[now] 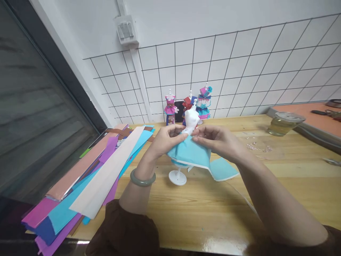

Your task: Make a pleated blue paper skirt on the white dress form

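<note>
A small white mannequin on a round white stand is upright near the middle of the table. Light blue material with a white lower edge wraps its waist like a skirt, and a loose end trails to the right on the tabletop. My left hand pinches the top edge of the blue material at the left of the waist. On the other side, my right hand has thumb and fingers closed on the same top edge. The mannequin's far side is hidden.
Strips of coloured paper or fabric are piled at the left. Dressed mannequins stand behind, near a dark phone-like object. At the right are a cup of yellowish liquid, small pink beads and an orange board.
</note>
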A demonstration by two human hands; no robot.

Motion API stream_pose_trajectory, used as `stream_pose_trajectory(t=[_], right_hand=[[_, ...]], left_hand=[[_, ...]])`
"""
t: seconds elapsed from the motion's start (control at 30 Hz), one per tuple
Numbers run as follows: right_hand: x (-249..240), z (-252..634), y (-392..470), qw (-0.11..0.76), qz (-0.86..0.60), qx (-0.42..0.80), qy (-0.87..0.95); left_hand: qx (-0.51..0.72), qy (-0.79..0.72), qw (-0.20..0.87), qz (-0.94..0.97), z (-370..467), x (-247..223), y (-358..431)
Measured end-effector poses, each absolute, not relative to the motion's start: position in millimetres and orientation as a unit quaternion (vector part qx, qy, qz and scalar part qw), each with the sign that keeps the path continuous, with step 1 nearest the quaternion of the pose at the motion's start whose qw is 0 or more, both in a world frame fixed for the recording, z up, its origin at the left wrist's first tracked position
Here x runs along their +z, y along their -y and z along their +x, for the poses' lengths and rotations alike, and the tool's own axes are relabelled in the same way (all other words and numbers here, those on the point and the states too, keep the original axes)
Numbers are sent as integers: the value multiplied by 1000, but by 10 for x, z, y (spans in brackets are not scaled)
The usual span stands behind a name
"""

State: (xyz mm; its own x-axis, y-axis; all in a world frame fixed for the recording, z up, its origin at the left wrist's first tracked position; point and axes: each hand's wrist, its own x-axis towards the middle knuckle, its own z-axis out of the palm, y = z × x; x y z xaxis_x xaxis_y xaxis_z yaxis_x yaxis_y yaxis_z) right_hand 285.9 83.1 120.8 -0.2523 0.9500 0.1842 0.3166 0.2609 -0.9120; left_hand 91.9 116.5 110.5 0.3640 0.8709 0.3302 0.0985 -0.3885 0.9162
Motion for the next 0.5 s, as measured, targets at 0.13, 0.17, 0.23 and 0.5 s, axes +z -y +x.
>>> stream_pose_trajectory(t=[0.13,0.17,0.23,0.5], right_hand=[[1223,2875,-836,365,-499,377,690],[1228,2877,-835,351,-503,380,692],[1233,2882,-835,324,-500,391,701],[1150,2911,-898,335,-466,392,719]], left_hand=[[466,-340,424,698,926,1083,-1192],[468,-337,425,698,929,1083,-1193],[469,-331,424,701,932,1085,-1190],[450,-341,420,710,904,1110,-1170]])
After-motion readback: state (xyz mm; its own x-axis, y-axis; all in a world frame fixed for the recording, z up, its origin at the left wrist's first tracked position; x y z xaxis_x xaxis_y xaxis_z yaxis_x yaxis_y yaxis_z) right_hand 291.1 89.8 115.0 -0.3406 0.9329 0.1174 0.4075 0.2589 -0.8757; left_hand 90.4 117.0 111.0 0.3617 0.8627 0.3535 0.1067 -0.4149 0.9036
